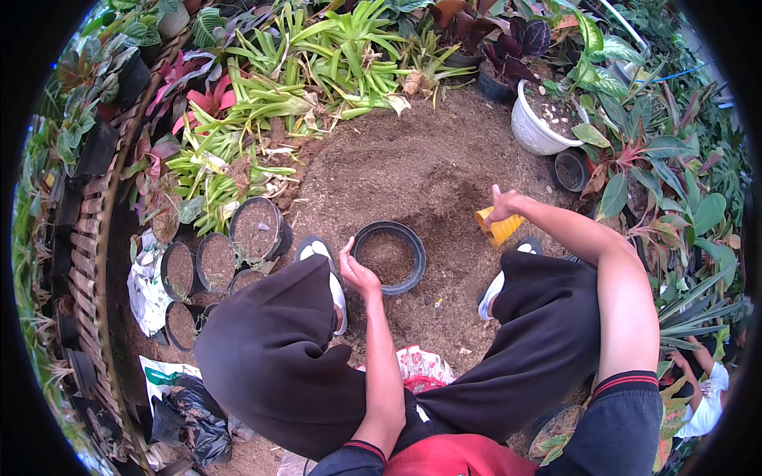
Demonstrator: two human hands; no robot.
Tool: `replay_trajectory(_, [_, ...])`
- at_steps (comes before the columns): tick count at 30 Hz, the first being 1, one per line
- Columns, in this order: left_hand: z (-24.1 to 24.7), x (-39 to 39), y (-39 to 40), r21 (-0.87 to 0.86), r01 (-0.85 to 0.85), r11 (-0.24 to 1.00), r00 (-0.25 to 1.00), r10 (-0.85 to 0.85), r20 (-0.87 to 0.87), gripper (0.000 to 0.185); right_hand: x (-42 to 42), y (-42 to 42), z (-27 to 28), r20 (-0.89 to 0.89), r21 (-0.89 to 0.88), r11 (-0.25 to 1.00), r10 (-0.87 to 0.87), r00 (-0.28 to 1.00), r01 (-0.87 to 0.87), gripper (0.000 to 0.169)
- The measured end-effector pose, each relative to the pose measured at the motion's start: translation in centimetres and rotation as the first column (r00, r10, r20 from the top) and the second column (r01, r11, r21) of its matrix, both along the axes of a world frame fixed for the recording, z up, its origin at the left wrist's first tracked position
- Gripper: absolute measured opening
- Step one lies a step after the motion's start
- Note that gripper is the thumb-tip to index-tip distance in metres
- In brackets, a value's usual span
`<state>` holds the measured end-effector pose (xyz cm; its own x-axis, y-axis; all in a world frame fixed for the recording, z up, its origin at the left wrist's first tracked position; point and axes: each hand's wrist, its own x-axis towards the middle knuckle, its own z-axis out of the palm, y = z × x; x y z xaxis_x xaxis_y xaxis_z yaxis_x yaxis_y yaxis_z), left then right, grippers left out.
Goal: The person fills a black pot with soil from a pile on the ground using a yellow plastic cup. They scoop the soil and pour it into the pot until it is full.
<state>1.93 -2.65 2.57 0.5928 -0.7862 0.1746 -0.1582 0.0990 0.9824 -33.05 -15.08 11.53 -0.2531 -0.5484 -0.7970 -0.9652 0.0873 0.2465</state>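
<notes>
A round black plastic pot (pixel 389 290) stands on the ground between my feet, with brown soil (pixel 387 259) inside. My left hand (pixel 359 269) is at the pot's left rim, its fingers stretched out and nothing visible in the palm; whether it presses on the rim I cannot tell. To the right, my right hand (pixel 505 205) grips a yellow plastic container (pixel 505 229) by its edge. The container lies tilted low over the soil, and its inside is mostly hidden. Loose darker soil (pixel 458 196) is heaped just left of it.
Several soil-filled black pots (pixel 217 262) stand at the left by a white plastic bag (pixel 146 291). Uprooted green plants (pixel 333 53) are piled at the back. A white pot (pixel 539 128) and leafy plants (pixel 667 160) line the right. Another person (pixel 708 387) is at lower right.
</notes>
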Motion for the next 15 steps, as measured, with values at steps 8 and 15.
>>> replay_trajectory(8, [0.1, 0.3, -0.1, 0.028, -0.009, 1.0, 1.0, 0.008, 0.014, 0.041, 2.4, 0.9, -2.8, 0.386, -0.073, 0.788, -0.542, 0.746, 0.611, 0.1])
replay_trajectory(15, [0.4, 0.0, 0.0, 0.035, -0.004, 0.999, 1.0, 0.003, 0.015, 0.041, 1.7, 0.8, -0.9, 0.434, 0.128, 0.746, -0.635, 0.639, 0.653, 0.098])
